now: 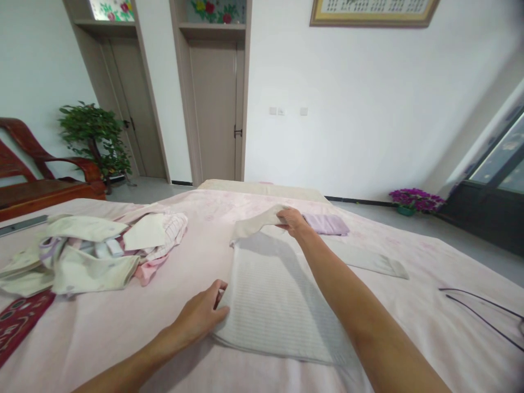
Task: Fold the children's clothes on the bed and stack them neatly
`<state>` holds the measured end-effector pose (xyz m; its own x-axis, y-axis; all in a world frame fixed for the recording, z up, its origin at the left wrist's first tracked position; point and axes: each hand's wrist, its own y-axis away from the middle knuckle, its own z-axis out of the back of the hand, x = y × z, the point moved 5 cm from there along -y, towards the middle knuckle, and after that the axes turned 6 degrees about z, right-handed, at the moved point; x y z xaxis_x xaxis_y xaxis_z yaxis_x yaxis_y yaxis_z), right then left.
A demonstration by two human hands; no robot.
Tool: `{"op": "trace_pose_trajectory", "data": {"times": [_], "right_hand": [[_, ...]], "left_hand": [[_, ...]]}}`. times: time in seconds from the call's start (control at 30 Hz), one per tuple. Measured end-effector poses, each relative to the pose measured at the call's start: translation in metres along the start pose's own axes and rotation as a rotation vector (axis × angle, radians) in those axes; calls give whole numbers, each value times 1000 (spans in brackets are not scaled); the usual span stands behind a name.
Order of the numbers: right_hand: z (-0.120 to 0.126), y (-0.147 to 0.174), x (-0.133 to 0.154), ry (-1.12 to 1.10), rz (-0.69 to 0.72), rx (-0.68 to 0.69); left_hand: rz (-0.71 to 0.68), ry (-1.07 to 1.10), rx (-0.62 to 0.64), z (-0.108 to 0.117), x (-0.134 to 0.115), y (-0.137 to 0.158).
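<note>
A pale grey ribbed long-sleeved top (274,295) lies spread on the pink bed cover. My left hand (207,308) pinches its lower left edge between thumb and fingers. At the far end, my right hand (291,218) grips the end of one sleeve, which is raised and bent across the top's upper part. The other sleeve (374,259) stretches out flat to the right, partly hidden behind my right forearm. A folded lilac garment (326,224) rests just beyond my right wrist.
A loose heap of clothes (94,251) lies at the left, beside a dark red printed item (24,322). Thin black rods or cords (483,305) lie at the right on the pink cover (176,333). A wooden chair (53,169) and potted plant (96,136) stand beyond the left edge.
</note>
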<state>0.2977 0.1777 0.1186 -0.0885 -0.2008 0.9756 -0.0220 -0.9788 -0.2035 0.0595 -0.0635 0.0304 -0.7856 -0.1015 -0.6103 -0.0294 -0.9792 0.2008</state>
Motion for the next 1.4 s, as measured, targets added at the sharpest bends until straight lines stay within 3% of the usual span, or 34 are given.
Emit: {"op": "trace_pose_trajectory", "data": {"times": [0.23,0.4,0.5,0.57,0.63,0.67,0.73,0.83,0.9,1.03,1.2,1.3,1.4], "right_hand": [[41,-18,28,-96,46,-108],[65,-16,55,-114,141,-121],[76,-7,67,-107,198,-109],[77,4,72,-80,235,-55],[74,18,77,-20,297,18],[71,25,79,21,330,51],[66,38,80,103,376,90],[60,49,78,185,370,90],[59,50,77,190,354,56],[63,51,75,155,370,-14],[83,55,45,161,369,-113],[113,54,7,331,288,-218],[139,57,-32,672,101,-212]], "left_hand": [[-134,79,6,-8,-46,-3],[-222,43,75,-29,-66,-5],[-240,34,220,-43,-67,-9],[-204,135,401,-48,-65,-16],[-145,283,481,-43,-62,-35],[-122,346,442,-36,-60,-49],[-122,414,219,-16,-55,-83],[-159,300,-98,7,-50,-130],[-168,212,-188,10,-49,-153],[-258,63,-194,-5,-57,-169],[-367,-84,-183,-36,-60,-156],[-395,-194,-215,-43,-53,-141],[-429,-274,-237,-40,-48,-118]]}}
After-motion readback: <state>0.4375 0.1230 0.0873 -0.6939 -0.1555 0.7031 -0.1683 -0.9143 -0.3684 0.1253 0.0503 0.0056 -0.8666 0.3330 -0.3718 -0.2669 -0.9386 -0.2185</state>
